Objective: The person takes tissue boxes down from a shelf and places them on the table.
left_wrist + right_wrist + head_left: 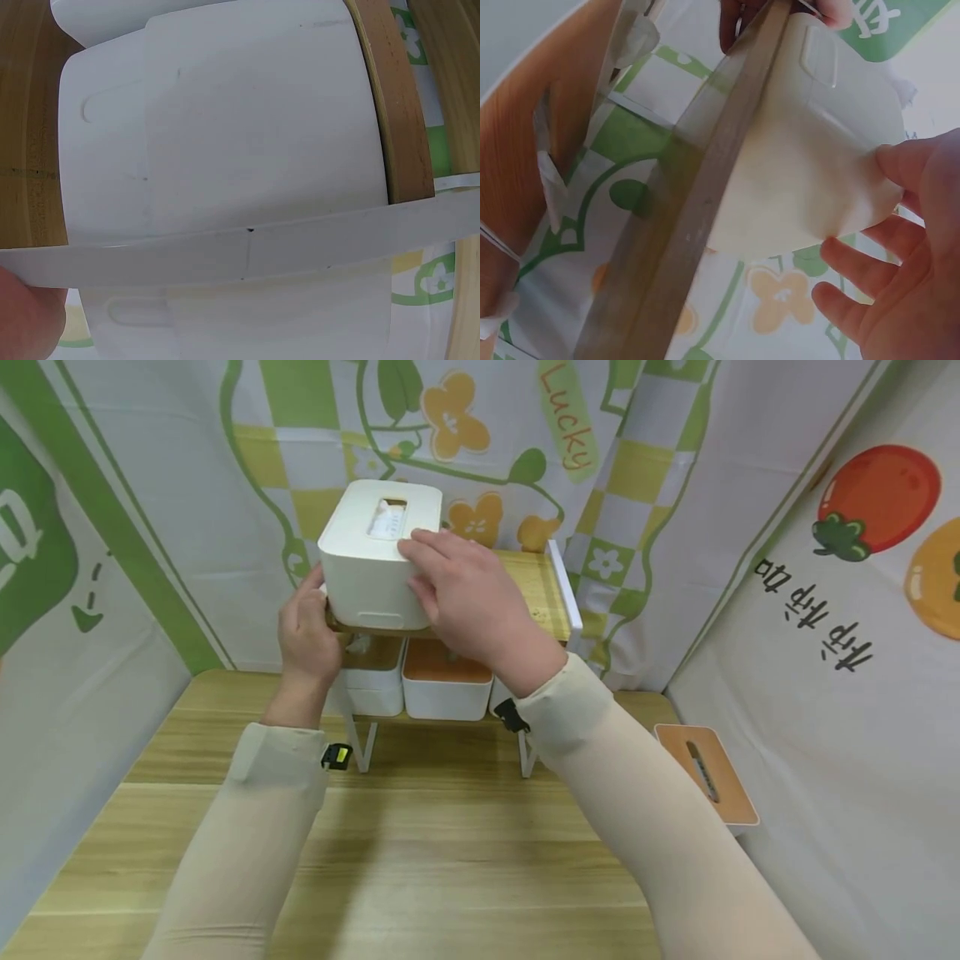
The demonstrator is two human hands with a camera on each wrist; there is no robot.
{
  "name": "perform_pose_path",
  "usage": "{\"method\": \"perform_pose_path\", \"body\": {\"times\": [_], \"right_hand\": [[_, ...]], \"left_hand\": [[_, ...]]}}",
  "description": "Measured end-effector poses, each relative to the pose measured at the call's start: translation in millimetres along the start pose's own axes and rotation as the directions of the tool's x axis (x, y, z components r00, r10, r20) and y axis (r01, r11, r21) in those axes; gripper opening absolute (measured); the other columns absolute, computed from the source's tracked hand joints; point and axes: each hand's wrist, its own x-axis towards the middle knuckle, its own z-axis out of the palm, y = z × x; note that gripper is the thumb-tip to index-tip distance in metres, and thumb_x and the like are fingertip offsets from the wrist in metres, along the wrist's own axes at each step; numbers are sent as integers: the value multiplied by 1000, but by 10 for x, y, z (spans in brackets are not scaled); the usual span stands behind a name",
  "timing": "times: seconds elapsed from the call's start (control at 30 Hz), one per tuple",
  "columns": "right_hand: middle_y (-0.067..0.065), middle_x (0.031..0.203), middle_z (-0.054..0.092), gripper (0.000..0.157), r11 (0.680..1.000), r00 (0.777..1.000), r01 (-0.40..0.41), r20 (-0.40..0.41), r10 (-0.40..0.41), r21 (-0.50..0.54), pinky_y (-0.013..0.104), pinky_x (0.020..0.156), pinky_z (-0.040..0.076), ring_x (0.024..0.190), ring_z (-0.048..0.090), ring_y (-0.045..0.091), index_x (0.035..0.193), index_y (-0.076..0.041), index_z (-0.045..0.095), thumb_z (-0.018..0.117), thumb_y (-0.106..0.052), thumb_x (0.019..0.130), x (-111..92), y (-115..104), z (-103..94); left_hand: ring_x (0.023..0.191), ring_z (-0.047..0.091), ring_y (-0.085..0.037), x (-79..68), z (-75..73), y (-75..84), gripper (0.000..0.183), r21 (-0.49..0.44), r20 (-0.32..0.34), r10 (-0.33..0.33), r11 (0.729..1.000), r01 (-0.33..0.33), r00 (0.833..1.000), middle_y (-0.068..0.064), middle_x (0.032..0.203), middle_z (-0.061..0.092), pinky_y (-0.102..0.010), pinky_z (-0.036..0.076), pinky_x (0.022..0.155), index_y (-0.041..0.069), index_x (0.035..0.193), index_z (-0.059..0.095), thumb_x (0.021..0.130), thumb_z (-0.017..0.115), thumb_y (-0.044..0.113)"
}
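A white tissue box [375,577] with a slot in its top stands at the left part of the rack's wooden upper shelf [536,589]. My right hand [472,589] holds its right side, fingertips over the top edge and thumb lower on the wall. In the right wrist view, those fingertips [847,262] curl around the box's end. My left hand [309,635] grips the left end of the rack, just beside the box. A fingertip [30,319] of it shows at the white frame bar [247,244] in the left wrist view.
White boxes with brown lids, one of them the middle box [447,697], sit on the rack's lower shelf. Another brown-lidded box [708,772] stands on the table at the right. A patterned curtain [652,460] hangs behind the rack. The wooden table [465,877] extends in front.
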Motion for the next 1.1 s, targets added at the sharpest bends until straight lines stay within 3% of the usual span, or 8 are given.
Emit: {"method": "perform_pose_path", "body": {"times": [0.23,0.33,0.47,0.6,0.77,0.93,1.1], "right_hand": [[8,146,50,41,998,998,-50,23,51,-33,45,114,28,137,41,27,141,-11,55,52,-27,103,-90,-32,-59],[8,150,46,49,998,999,-37,30,39,-56,44,116,24,140,37,28,146,-13,50,53,-33,102,-61,-50,-77],[5,155,40,54,994,994,-10,106,22,-112,43,117,20,142,34,24,153,-17,43,50,-38,103,2,-73,-103],[3,156,39,53,990,984,-30,169,53,-134,44,115,24,142,34,21,153,-20,43,49,-38,104,-2,-78,-135],[3,155,40,51,990,980,-78,172,97,-115,45,114,28,141,36,22,151,-19,45,52,-36,103,-84,-50,-192],[3,153,43,48,982,975,-144,155,162,-121,46,115,24,140,37,19,147,-18,50,53,-30,101,-155,-8,-245],[12,154,40,55,976,970,-149,167,175,-156,48,116,19,142,33,24,153,-23,42,51,-39,101,-155,-4,-225]], "left_hand": [[137,35,-5,5,-1,-4,57,15,35,17,1000,-17,999,1,149,48,-24,24,113,10,146,50,99,21,20],[138,34,-4,11,-1,12,56,18,37,12,1000,-13,999,3,149,47,-24,23,113,12,147,50,100,21,21],[137,36,-4,15,7,44,55,4,35,0,1000,0,999,4,149,48,-24,24,112,14,146,51,100,22,20],[138,34,-4,20,23,62,56,6,51,4,1000,-4,999,2,150,47,-23,22,113,11,146,50,99,21,18],[139,31,-2,24,33,64,56,22,54,-31,999,29,998,4,152,44,-18,20,112,11,148,47,100,19,20],[139,31,-2,22,29,54,56,-3,42,-47,999,47,998,4,152,44,-17,20,111,9,147,47,100,19,19],[139,31,-2,9,8,44,56,11,38,-51,999,50,998,5,152,43,-18,20,111,11,148,47,101,18,18]]}}
